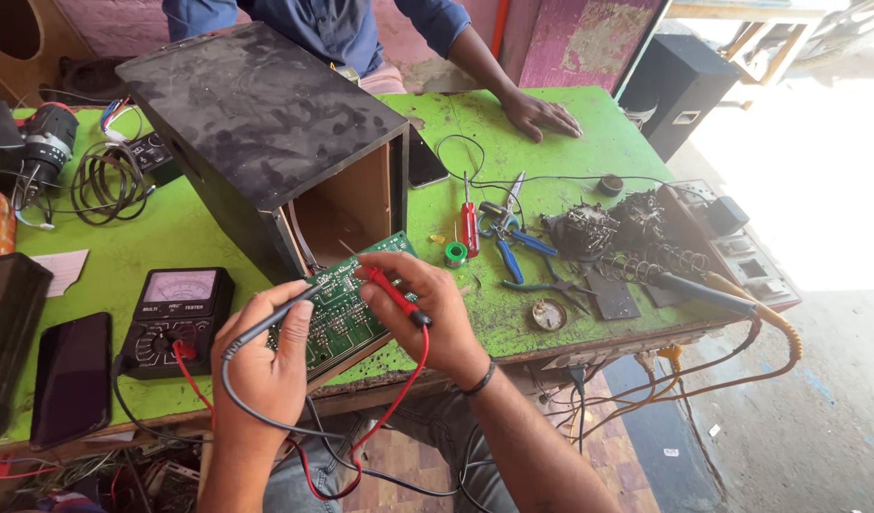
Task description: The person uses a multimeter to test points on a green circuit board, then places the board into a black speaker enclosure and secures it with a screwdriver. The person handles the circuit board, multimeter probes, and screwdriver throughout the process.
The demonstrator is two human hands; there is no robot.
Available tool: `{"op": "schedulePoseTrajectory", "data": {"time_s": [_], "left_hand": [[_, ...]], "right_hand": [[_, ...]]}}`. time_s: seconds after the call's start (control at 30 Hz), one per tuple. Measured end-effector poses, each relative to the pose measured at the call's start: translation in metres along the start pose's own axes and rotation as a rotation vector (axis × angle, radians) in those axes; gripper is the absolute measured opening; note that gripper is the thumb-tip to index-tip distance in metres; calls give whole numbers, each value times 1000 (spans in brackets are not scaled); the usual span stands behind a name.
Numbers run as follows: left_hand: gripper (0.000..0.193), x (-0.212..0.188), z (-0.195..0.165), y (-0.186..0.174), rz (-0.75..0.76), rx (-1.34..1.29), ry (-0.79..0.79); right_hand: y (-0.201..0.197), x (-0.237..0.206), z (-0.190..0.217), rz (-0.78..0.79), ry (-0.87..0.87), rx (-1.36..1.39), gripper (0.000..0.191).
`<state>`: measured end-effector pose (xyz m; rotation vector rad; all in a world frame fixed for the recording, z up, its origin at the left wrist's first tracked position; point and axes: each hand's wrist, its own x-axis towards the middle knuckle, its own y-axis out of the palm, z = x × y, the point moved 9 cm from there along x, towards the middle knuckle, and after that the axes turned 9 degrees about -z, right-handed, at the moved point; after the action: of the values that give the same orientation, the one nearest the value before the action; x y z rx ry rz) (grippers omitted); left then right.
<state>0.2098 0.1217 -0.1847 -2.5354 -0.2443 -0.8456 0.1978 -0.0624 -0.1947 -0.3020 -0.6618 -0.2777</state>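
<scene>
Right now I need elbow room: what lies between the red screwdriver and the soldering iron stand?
In the head view, blue-handled pliers and a dark tangle of parts lie between the red screwdriver and the soldering iron stand.

Circuit board (342, 304) on table (152, 237) in front of speaker box (256, 123), multimeter (177, 318) to its left, pliers (513, 252) to its right

The green circuit board (342, 309) lay tilted against the open end of the speaker box. I held my black probe (283, 313) and red probe (391, 291) slanted, their tips touching its face
</scene>
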Motion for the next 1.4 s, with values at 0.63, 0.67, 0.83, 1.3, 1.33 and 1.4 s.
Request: {"op": "schedulePoseTrajectory", "data": {"time_s": [0.63,0.67,0.83,1.3,1.33,1.4], "left_hand": [[23,-6,25,6,3,53,-78],[24,-8,31,5,1,-18,-153],[25,-12,25,5,-45,-122,-21],[19,-11,18,-14,-124,-250,-95],[19,-11,19,-14,-127,-260,-112],[19,-10,19,-11,-103,-248,-131]], "right_hand": [[22,0,18,-16,-181,-374,26],[21,-2,18,-13,-185,-368,26],[11,-8,1,53,-52,-209,28],[14,-7,-15,88,69,-70,20],[14,-7,-16,84,91,-44,21],[14,-6,-16,91,95,-79,22]]}}
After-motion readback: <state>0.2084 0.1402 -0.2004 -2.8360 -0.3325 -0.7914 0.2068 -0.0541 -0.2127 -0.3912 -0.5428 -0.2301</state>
